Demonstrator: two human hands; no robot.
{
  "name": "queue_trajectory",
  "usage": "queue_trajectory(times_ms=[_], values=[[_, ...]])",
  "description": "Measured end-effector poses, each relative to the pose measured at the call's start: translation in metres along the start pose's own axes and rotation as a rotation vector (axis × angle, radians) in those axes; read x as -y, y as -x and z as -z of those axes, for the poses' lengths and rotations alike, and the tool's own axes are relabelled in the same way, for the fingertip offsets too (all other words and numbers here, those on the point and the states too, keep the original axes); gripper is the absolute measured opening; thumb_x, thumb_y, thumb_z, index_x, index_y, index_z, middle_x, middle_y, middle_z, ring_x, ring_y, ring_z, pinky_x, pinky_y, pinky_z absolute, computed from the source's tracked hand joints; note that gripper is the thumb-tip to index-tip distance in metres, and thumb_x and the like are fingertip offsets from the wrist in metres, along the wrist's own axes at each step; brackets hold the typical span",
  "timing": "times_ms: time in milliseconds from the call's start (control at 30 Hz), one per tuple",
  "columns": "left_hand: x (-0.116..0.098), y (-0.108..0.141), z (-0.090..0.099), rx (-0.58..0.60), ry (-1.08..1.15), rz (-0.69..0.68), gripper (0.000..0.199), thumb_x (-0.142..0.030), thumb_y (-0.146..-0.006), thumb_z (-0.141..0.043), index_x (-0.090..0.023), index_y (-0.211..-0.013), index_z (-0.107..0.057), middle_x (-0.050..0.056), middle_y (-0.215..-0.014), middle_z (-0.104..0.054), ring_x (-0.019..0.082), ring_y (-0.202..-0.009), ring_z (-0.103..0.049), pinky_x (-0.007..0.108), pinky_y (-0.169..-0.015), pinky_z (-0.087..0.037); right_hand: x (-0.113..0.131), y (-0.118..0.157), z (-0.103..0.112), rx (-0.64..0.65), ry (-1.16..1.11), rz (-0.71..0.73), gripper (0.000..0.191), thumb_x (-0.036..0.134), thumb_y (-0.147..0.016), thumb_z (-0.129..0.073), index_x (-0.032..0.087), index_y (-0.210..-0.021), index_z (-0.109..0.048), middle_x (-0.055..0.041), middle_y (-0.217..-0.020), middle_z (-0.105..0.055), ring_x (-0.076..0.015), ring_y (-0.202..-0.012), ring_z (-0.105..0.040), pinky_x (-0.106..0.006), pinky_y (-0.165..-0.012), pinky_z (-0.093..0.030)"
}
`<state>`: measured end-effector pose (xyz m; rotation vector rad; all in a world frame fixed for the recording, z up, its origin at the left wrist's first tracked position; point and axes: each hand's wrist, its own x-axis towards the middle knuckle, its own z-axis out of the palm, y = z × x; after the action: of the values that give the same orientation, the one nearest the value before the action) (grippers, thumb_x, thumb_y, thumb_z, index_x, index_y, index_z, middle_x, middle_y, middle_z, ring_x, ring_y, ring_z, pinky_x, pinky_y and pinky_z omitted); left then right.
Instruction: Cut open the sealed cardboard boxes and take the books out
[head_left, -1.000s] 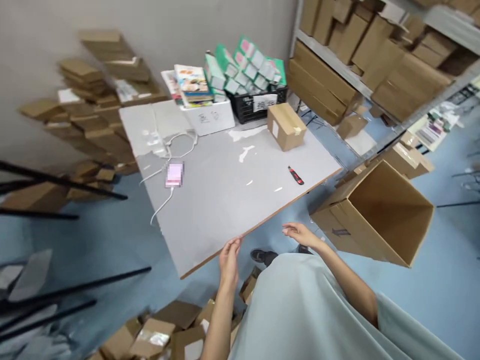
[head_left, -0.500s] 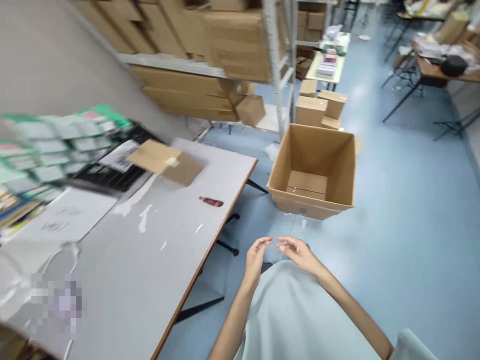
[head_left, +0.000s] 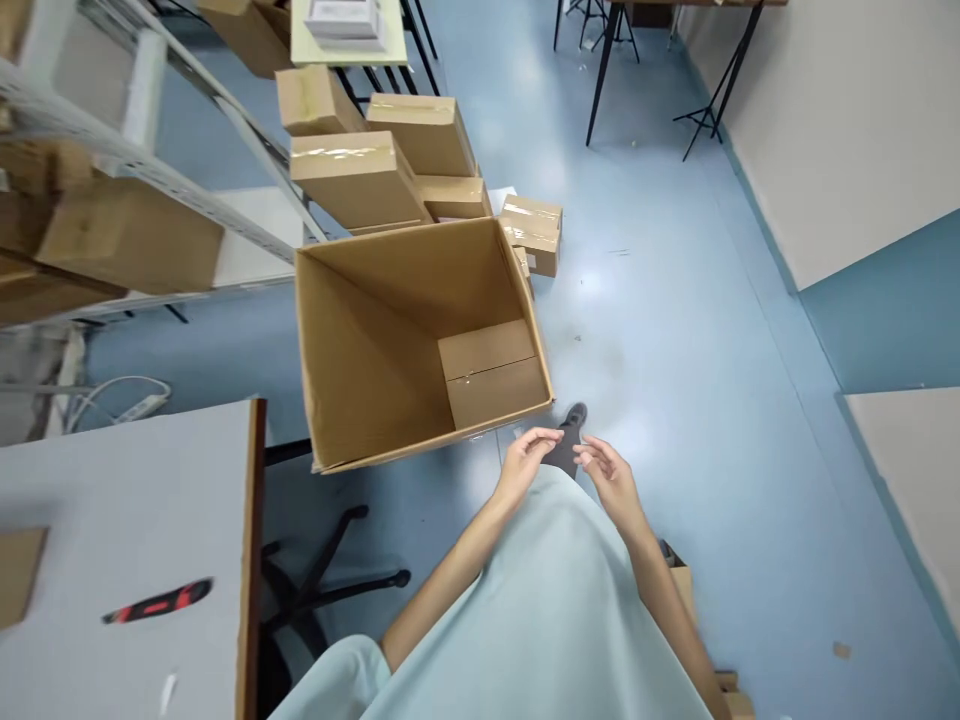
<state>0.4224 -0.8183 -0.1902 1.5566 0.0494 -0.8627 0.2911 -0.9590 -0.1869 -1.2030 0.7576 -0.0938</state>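
My left hand (head_left: 527, 462) is held in front of my body with its fingers loosely bent and nothing visible in them. Facing it, a small gap away, is my right hand (head_left: 609, 474), its fingers likewise curved and apart, with nothing seen between them. Just beyond my left hand stands a large open cardboard box (head_left: 375, 340) on the floor. Neither hand touches it. Inside, at its right end, lies a smaller closed carton (head_left: 495, 372). To the left, a black and red utility knife (head_left: 159, 602) rests on the table.
The grey table (head_left: 67, 480) has a wooden edge, with a black wheeled chair base (head_left: 315, 580) beside it. Several taped cartons (head_left: 360, 180) are stacked behind the big box. A metal shelf (head_left: 142, 150) stands at upper left. Blue floor (head_left: 712, 400) stretches right.
The view has swung to the right and closer to the big box, which now appears larger and further left. Both hands remain raised, bent and near each other.
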Motion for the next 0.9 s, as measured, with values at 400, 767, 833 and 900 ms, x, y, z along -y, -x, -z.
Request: queue_trajectory(times_ms=[400,767,833,900], values=[[-0.106,-0.237,-0.143,0.052,0.227,0.007,0.023,-0.036,-0.079,-0.084,-0.022,-0.098,-0.083,0.012,-0.118,-0.086,0.032,-0.123,-0.078,0.05,-0.12,-0.055,0.161,-0.205,0.117,-0.102,0.281,0.061,0.06,0.066,-0.098,-0.077,0.027,-0.144,-0.074,-0.0164,-0.142,-0.081,-0.0329,-0.122,-0.082,-0.057,-0.112,-0.063],[-0.197,-0.4,-0.178,0.01,0.165,-0.007,0.026,-0.043,-0.084,-0.087,-0.022,-0.099,-0.083,0.011,-0.117,-0.087,0.031,-0.122,-0.078,0.05,-0.122,-0.053,0.217,-0.411,0.166,-0.062,0.204,-0.03,0.068,0.072,-0.092,-0.078,0.025,-0.141,-0.073,-0.0182,-0.143,-0.08,-0.0349,-0.116,-0.083,-0.059,-0.107,-0.063],[-0.211,-0.431,-0.176,-0.079,0.151,0.012,0.027,-0.044,-0.082,-0.087,-0.023,-0.098,-0.084,0.011,-0.115,-0.087,0.032,-0.119,-0.079,0.05,-0.121,-0.053,0.235,-0.459,0.168,0.001,0.22,-0.041,0.071,0.074,-0.091,-0.077,0.025,-0.142,-0.073,-0.0186,-0.143,-0.08,-0.035,-0.116,-0.083,-0.06,-0.109,-0.063],[-0.23,-0.461,-0.176,-0.187,0.161,0.028,0.028,-0.045,-0.08,-0.088,-0.023,-0.097,-0.084,0.011,-0.114,-0.087,0.033,-0.117,-0.079,0.051,-0.121,-0.053,0.259,-0.509,0.169,0.082,0.244,-0.042,0.071,0.074,-0.092,-0.077,0.025,-0.143,-0.073,-0.0185,-0.144,-0.08,-0.0349,-0.118,-0.082,-0.06,-0.112,-0.062]])
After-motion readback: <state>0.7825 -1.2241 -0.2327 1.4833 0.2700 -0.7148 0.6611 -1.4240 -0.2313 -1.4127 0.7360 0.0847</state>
